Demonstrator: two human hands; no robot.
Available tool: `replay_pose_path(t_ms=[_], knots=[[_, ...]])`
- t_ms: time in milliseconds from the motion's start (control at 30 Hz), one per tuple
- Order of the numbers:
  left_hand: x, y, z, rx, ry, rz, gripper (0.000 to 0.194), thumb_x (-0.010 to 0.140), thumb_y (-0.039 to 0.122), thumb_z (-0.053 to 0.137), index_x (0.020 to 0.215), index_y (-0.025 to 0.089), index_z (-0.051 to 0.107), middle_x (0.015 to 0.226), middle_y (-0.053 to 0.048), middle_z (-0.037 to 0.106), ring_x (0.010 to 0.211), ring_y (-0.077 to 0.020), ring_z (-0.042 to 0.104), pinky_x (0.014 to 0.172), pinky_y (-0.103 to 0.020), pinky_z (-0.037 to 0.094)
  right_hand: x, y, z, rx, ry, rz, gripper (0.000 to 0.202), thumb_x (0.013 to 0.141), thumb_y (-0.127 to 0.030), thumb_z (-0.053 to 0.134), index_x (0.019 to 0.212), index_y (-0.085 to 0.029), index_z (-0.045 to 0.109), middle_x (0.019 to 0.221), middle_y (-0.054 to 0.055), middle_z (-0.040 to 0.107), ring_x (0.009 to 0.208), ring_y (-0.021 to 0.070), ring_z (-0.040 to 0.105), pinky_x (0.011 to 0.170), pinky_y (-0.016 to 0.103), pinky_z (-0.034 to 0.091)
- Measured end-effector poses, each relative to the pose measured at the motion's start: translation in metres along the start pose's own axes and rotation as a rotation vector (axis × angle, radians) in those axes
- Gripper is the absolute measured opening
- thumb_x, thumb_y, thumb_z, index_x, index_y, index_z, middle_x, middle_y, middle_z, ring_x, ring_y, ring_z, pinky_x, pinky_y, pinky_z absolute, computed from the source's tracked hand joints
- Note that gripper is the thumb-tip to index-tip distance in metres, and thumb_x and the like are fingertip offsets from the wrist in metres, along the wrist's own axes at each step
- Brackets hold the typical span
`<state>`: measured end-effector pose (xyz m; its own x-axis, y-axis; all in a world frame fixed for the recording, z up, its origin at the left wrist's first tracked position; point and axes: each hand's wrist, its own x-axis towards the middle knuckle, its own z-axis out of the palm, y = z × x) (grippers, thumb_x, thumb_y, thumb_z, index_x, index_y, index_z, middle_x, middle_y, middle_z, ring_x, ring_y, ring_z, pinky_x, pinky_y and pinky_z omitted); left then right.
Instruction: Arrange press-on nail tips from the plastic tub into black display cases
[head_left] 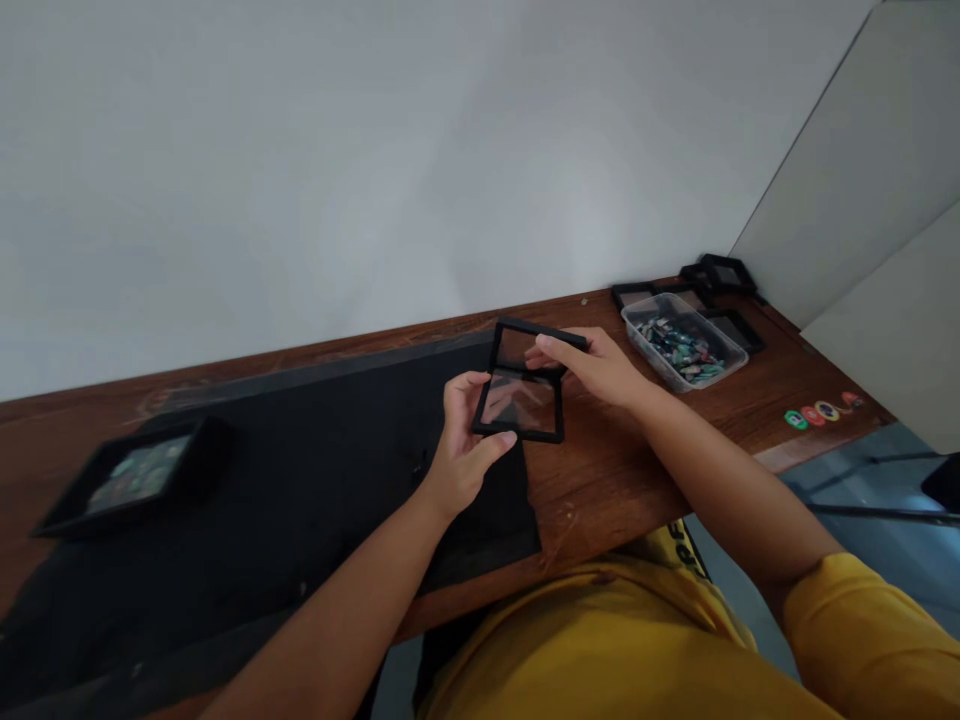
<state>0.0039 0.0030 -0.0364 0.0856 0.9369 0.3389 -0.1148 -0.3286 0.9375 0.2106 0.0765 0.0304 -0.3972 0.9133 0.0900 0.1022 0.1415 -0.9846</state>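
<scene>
A black-edged display frame with clear film windows (523, 402) is held up over the table, its two halves spread apart like an opened case. My left hand (463, 440) grips the nearer half at its left side, thumb on the bottom rim. With the thumb over the top edge and fingers behind, my right hand (592, 365) holds the farther half. Fingers show through the clear film, and no other thing is visible inside it.
A black mat (330, 480) covers much of the wooden table (607, 490). On its left lies a black frame with colourful pieces inside (135, 475). At right, a clear plastic tub (739, 365) holds many shiny pieces, with several black frames (727, 272) behind. Round stickers (814, 415) mark the right edge.
</scene>
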Motion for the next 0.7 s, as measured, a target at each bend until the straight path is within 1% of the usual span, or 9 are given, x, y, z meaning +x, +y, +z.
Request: replay_pose_path(t_ms=[67,167,267,333,400,467,567,633,700], knots=[[0.0,0.0,-0.002,0.067,-0.04,-0.036,0.059,0.079,0.04,0.08,0.125,0.03,0.046,0.133,-0.007,0.061,0.126,-0.0289,0.064,0.113,-0.051,0.05,0.003,0.003,0.001,0.007,0.044,-0.032,0.055,0.086,-0.072,0.072,0.088,-0.018,0.078,0.091,0.009,0.082,0.088,0.0219,0.079,0.075,0.031,0.061],[-0.001,-0.003,-0.005,0.196,-0.128,-0.09,0.061,0.078,0.043,0.078,0.125,0.028,0.043,0.133,-0.01,0.059,0.126,-0.0298,0.061,0.114,-0.052,0.048,0.007,0.008,-0.001,0.027,0.085,-0.014,0.055,0.084,-0.073,0.074,0.08,-0.018,0.074,0.081,0.007,0.079,0.075,0.0195,0.077,0.073,0.031,0.061],[-0.002,-0.005,-0.007,0.353,-0.19,-0.103,0.063,0.079,0.046,0.077,0.128,0.025,0.041,0.136,-0.013,0.057,0.132,-0.0306,0.057,0.119,-0.053,0.043,0.009,0.01,-0.003,-0.012,0.109,0.027,0.051,0.087,-0.069,0.074,0.082,-0.018,0.072,0.079,0.005,0.077,0.071,0.0179,0.076,0.069,0.028,0.059],[-0.002,-0.004,-0.008,0.464,-0.211,-0.101,0.064,0.081,0.046,0.076,0.131,0.025,0.042,0.144,-0.015,0.054,0.141,-0.0321,0.053,0.122,-0.054,0.04,0.01,0.011,-0.003,-0.04,0.121,0.041,0.049,0.089,-0.067,0.073,0.086,-0.018,0.072,0.079,0.005,0.076,0.071,0.0177,0.076,0.068,0.027,0.057],[-0.002,-0.002,-0.009,0.574,-0.228,-0.106,0.063,0.082,0.046,0.076,0.133,0.025,0.045,0.152,-0.016,0.05,0.151,-0.0347,0.046,0.125,-0.057,0.037,0.009,0.012,-0.002,-0.059,0.123,0.034,0.048,0.089,-0.067,0.073,0.09,-0.019,0.072,0.081,0.005,0.076,0.072,0.0183,0.075,0.068,0.028,0.056],[-0.001,0.001,-0.009,0.699,-0.259,-0.103,0.061,0.084,0.045,0.075,0.136,0.026,0.05,0.156,-0.016,0.051,0.158,-0.0371,0.038,0.126,-0.061,0.035,0.008,0.013,-0.002,-0.094,0.118,0.009,0.047,0.09,-0.065,0.072,0.092,-0.019,0.072,0.083,0.006,0.077,0.076,0.0197,0.076,0.071,0.03,0.057],[0.001,0.006,-0.008,0.884,-0.337,-0.081,0.055,0.089,0.048,0.072,0.139,0.028,0.059,0.165,-0.014,0.049,0.163,-0.0404,0.029,0.126,-0.067,0.034,0.008,0.017,-0.004,-0.234,0.174,-0.078,0.038,0.092,-0.057,0.071,0.093,-0.019,0.071,0.092,0.008,0.079,0.091,0.0231,0.077,0.086,0.037,0.06],[0.002,0.008,-0.007,0.967,-0.388,-0.078,0.054,0.093,0.055,0.069,0.141,0.03,0.063,0.172,-0.013,0.043,0.164,-0.0425,0.026,0.126,-0.07,0.033,0.009,0.022,-0.004,-0.342,0.255,-0.152,0.032,0.093,-0.048,0.071,0.107,-0.019,0.071,0.109,0.011,0.08,0.105,0.0249,0.076,0.099,0.041,0.058],[0.003,0.008,-0.007,1.019,-0.421,-0.071,0.057,0.095,0.064,0.065,0.142,0.031,0.066,0.175,-0.011,0.039,0.165,-0.0434,0.025,0.126,-0.071,0.032,0.009,0.025,-0.003,-0.433,0.332,-0.221,0.043,0.092,-0.042,0.072,0.128,-0.018,0.065,0.129,0.016,0.076,0.121,0.0274,0.072,0.109,0.046,0.055]])
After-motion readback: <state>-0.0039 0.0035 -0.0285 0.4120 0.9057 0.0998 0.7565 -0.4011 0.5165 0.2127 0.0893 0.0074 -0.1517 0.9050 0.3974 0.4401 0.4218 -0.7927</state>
